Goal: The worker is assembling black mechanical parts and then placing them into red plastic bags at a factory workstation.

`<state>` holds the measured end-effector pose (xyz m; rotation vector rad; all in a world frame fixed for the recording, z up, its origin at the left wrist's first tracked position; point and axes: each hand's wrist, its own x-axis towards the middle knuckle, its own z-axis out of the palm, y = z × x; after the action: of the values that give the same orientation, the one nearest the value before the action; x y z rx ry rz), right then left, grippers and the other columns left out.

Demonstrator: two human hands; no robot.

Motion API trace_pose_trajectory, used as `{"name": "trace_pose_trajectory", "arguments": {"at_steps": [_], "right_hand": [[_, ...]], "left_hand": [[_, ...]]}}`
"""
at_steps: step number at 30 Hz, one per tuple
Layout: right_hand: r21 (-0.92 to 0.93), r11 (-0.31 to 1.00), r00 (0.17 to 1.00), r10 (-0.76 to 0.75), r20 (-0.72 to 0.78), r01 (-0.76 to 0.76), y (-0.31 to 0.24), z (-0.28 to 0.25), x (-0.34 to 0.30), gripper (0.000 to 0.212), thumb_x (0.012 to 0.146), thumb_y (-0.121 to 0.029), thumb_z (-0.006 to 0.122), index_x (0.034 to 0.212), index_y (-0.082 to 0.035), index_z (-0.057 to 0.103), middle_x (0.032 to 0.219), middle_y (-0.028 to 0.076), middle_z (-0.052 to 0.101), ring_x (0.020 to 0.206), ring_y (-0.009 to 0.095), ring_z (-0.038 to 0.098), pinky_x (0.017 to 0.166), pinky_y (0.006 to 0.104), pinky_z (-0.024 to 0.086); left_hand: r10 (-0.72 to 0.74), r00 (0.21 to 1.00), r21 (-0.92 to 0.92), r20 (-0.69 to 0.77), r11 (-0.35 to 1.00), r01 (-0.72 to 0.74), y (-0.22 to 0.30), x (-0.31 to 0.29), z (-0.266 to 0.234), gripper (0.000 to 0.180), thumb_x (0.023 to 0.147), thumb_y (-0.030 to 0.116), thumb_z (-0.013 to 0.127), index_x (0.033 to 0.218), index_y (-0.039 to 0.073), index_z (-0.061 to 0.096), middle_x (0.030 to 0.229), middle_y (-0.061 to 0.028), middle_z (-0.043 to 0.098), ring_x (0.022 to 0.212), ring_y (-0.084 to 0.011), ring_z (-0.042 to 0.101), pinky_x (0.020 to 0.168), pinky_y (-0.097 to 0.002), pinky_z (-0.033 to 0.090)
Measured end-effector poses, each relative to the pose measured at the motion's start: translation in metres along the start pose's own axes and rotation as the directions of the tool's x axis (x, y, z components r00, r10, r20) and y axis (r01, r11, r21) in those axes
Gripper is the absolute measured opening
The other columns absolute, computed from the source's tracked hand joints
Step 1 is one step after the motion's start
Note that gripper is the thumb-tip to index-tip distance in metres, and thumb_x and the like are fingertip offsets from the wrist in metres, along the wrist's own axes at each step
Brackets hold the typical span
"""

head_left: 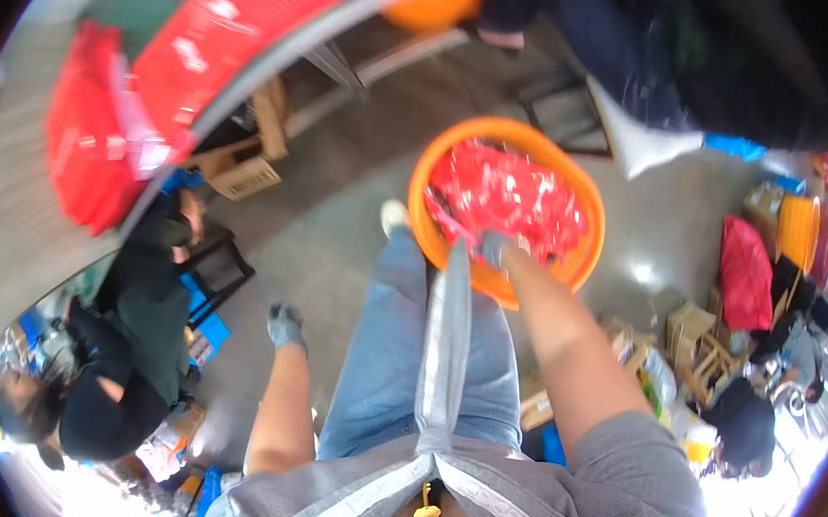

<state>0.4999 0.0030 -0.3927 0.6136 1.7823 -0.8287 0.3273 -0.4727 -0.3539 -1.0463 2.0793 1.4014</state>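
The red plastic packages (511, 193) lie heaped in an orange tub (584, 262), straight ahead and slightly right of the person, just beyond the knees of the blue jeans (384, 329). The right hand (494, 249), in a grey glove, is the nearer one: it reaches over the near rim and meets the near edge of the heap, so the bulk of the packages lies beyond it, far and to the right. Its fingers are partly lost in blur against the red film, and I cannot tell whether they grip anything. The left hand (284, 326), gloved too, hangs well apart at the left; nothing shows in it, its fingers look loosely bent, and how wide they stand is unclear. The heap's long axis seems to run from far left to near right, like the tub's oval rim, though the lens may stretch both; no single package shows a clear pointing end. Farther left, more red bags (228, 30) lie on the grey tabletop (13, 159)
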Motion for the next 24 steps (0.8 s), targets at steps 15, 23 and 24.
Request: {"name": "trace_pose_trajectory", "arguments": {"at_steps": [15, 23, 24], "right_hand": [[0.294, 0.955, 0.887, 0.162, -0.431, -0.032, 0.068, 0.012, -0.126, 0.028, 0.094, -0.022, 0.045, 0.117, -0.017, 0.058, 0.107, 0.007, 0.063, 0.101, 0.020, 0.059, 0.094, 0.0327, 0.046], [0.683, 0.731, 0.451, 0.615, -0.647, -0.018, 0.073, -0.031, -0.074, 0.021, 0.089, -0.017, 0.049, 0.095, -0.007, 0.068, 0.090, 0.013, 0.068, 0.081, 0.022, 0.063, 0.077, 0.0365, 0.051], [0.694, 0.468, 0.302, 0.663, -0.685, 0.547, 0.035, -0.058, -0.064, 0.016, 0.088, -0.013, 0.057, 0.100, -0.007, 0.066, 0.094, 0.009, 0.067, 0.087, 0.019, 0.062, 0.079, 0.0326, 0.050]], "left_hand": [[0.754, 0.568, -0.064, 0.330, 0.618, -0.784, 0.357, -0.108, 0.089, 0.028, 0.086, 0.008, 0.067, 0.112, 0.002, 0.058, 0.109, -0.0090, 0.060, 0.097, -0.0179, 0.058, 0.086, -0.0306, 0.047], [0.869, 0.204, 0.327, 0.451, 0.051, -0.943, 0.488, -0.089, 0.167, 0.042, 0.082, 0.011, 0.069, 0.120, 0.005, 0.052, 0.116, -0.0155, 0.053, 0.113, -0.0274, 0.051, 0.099, -0.0352, 0.040], [0.884, 0.205, 0.334, 0.419, 0.059, -0.941, 0.488, -0.072, 0.173, 0.048, 0.081, 0.013, 0.070, 0.124, 0.005, 0.050, 0.117, -0.0157, 0.053, 0.114, -0.0280, 0.050, 0.100, -0.0347, 0.040]]}}
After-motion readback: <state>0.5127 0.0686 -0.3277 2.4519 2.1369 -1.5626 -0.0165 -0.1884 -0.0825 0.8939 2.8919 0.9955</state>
